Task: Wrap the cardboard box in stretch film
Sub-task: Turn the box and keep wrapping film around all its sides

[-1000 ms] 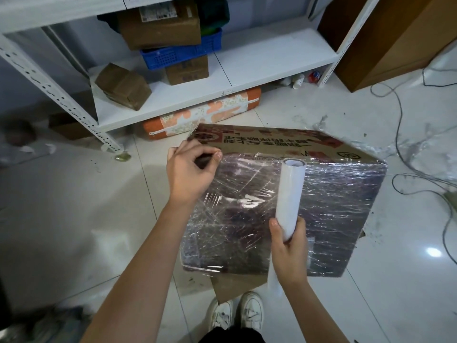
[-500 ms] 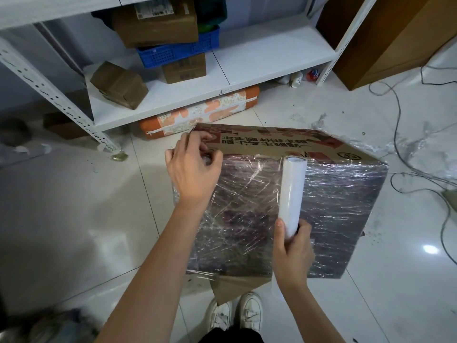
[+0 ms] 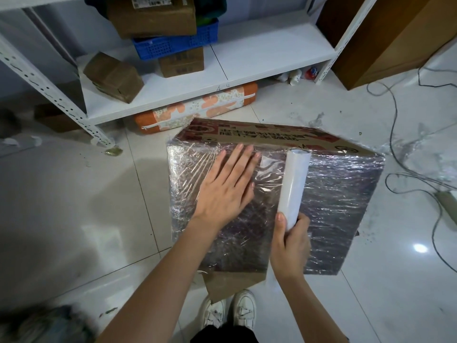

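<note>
Left hand [image 3: 226, 191]: flat, fingers straight, pressing film on brown printed cardboard box [image 3: 272, 137].
Right hand [image 3: 290, 246]: grip closed around white stretch-film roll [image 3: 294, 184].
Risk: film probably lifts if palm releases before tension.

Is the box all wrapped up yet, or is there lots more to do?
Partly. The side of the box facing the person already shines with crinkly film. Right now the left hand lies flat, pressing the film down, while the right hand grips the bottom of the white roll, which is not yet cut off. The top shows bare printed cardboard, so that part looks left to cover. The other sides are hidden.
</note>
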`<act>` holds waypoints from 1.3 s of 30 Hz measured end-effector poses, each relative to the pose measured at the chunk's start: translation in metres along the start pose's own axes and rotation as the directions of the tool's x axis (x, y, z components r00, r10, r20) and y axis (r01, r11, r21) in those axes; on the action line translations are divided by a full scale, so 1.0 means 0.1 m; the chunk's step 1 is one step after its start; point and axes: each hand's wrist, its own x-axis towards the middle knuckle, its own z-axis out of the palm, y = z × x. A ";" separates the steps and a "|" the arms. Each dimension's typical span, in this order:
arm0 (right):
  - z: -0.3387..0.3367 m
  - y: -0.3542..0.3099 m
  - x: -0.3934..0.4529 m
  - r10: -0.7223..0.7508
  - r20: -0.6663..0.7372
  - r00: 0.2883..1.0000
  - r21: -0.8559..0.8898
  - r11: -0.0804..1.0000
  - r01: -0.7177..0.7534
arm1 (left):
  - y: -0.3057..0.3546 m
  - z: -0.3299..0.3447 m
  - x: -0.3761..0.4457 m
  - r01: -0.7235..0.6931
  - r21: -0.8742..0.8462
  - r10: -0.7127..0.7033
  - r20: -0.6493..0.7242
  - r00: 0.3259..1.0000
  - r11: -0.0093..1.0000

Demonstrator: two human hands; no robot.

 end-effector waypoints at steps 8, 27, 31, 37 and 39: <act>-0.01 0.01 -0.03 0.039 0.025 0.999 0.055 0.998 -0.041 | 0.00 -0.03 0.21 0.043 0.042 -0.040 -0.078 0.996 0.998; -0.02 -0.03 0.02 0.069 0.023 0.997 0.023 0.997 -0.069 | -0.05 -0.19 -0.05 0.187 -0.248 -0.224 -0.130 0.966 0.951; 0.00 0.01 0.00 0.061 0.030 0.998 0.026 0.998 -0.062 | -0.03 -0.02 -0.83 0.087 -0.029 -0.087 0.002 0.996 0.996; -0.02 0.07 -0.03 0.070 0.068 0.995 0.052 0.996 -0.074 | -0.04 0.30 -1.00 0.026 0.117 -0.023 -0.023 0.999 0.993; -0.03 0.07 0.04 0.057 0.082 0.995 0.071 0.995 -0.063 | -0.07 0.31 -0.95 0.026 0.098 -0.020 -0.061 0.998 0.995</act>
